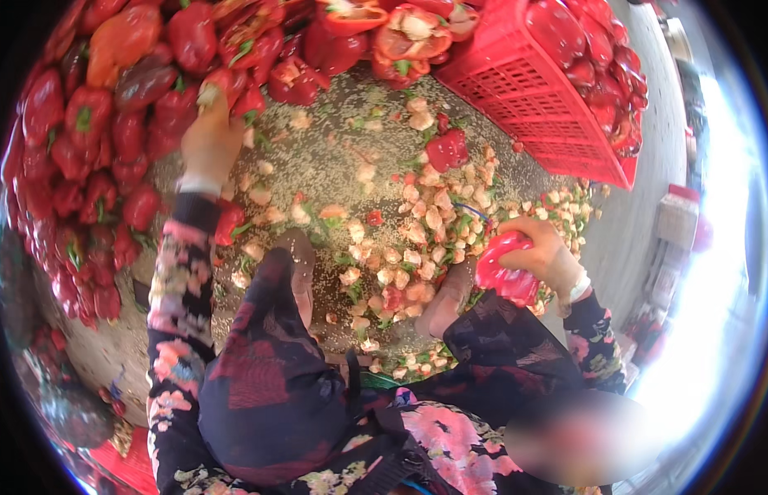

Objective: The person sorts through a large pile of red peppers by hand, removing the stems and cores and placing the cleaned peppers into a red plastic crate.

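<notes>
My right hand [547, 254] is closed around a red bell pepper [506, 271], held above the litter beside my right foot. A thin blue item [473, 213] shows just beyond that hand; I cannot make out its kind or whether the hand touches it. Stretched out to the far left, my left hand [211, 139] has its fingers on another red bell pepper [227, 81] at the edge of the heap. Its fingertips are partly hidden against the pepper. Whole peppers, with some cut-open ones [413, 37], make up the heap around it.
A red plastic crate [524, 107] full of red peppers leans at the far right. Cut-out pepper cores [433, 216] and pale seeds lie over the floor between and beyond my feet [450, 301]. A loose pepper piece [447, 150] lies near the crate.
</notes>
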A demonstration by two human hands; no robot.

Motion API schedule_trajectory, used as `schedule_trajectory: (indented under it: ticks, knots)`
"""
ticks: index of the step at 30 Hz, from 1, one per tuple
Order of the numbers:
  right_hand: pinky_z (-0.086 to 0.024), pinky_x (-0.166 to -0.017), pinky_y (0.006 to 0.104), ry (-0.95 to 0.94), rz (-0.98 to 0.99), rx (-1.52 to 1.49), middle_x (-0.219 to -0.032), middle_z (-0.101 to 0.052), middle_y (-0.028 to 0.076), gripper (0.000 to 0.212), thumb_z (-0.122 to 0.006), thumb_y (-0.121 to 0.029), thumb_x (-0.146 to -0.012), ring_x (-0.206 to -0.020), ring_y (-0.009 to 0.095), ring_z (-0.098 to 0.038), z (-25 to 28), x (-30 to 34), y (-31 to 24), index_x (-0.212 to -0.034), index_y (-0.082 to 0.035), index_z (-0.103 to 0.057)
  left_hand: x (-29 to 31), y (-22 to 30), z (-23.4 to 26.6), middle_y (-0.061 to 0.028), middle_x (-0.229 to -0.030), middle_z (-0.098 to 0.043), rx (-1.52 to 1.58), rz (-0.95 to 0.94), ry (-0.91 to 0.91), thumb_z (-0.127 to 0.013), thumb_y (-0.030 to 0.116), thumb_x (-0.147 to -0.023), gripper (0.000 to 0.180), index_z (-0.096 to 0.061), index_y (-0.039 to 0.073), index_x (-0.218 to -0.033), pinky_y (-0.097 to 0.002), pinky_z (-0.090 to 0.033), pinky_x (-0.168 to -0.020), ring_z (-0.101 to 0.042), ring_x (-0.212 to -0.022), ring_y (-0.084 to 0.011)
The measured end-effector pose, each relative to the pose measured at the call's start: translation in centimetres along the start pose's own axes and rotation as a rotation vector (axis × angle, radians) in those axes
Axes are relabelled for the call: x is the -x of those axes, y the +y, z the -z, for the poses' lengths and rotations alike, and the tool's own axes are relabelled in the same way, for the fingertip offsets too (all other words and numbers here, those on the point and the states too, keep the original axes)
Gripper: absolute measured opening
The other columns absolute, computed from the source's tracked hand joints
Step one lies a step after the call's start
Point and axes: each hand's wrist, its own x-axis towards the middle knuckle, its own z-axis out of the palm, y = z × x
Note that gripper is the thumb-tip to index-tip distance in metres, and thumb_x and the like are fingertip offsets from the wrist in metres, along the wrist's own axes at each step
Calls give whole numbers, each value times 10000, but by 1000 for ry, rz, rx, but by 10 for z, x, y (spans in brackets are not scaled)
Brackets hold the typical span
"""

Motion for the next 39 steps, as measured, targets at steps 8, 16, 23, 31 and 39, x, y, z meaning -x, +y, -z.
schedule_trajectory:
  ticks: [8,16,23,31,39]
  knots:
    - [-542,-783,286,601,-74,-475,-913,-726,74,292,-746,-135,-831,-819,145,-671,-2,-14,126,-1071,30,-722,-14,125,42,-198,-1145,-696,124,-720,-566,-704,258,-868,444,-650,105,-1282,-488,-544,-892,-679,-1035,-384]
    - [-535,-792,287,801,-13,-808,-942,-729,75,300,-737,-134,-854,-851,142,-667,-58,-29,157,-1103,33,-726,33,351,-90,-236,-1310,-576,-175,-734,-503,-772,316,-848,804,-398,108,-1529,-518,-542,-903,-672,-1072,-369]
    - [-549,-812,314,833,-124,-593,-970,-751,114,392,-802,-204,-825,-877,179,-696,-63,-6,202,-1138,22,-731,34,354,-126,-236,-1388,-571,-89,-402,-418,-802,359,-797,846,-430,131,-1522,-515,-568,-874,-667,-1050,-400]
    - [-574,-823,377,968,233,49,-1009,-756,161,392,-785,-293,-808,-862,278,-737,-57,-15,129,-1095,-30,-738,151,370,-30,-197,-1192,-663,531,-778,-235,-823,157,-789,698,-507,29,-1399,-411,-597,-866,-700,-976,-290]
    - [-534,-899,298,13,173,-1274,-1119,-707,149,708,-728,-155,-862,-992,174,-679,-84,26,98,-1507,3,-483,155,294,-37,-80,-1183,-674,1131,-255,-688,-812,62,-847,628,-537,34,-1411,-284,-558,-900,-658,-1036,-138]
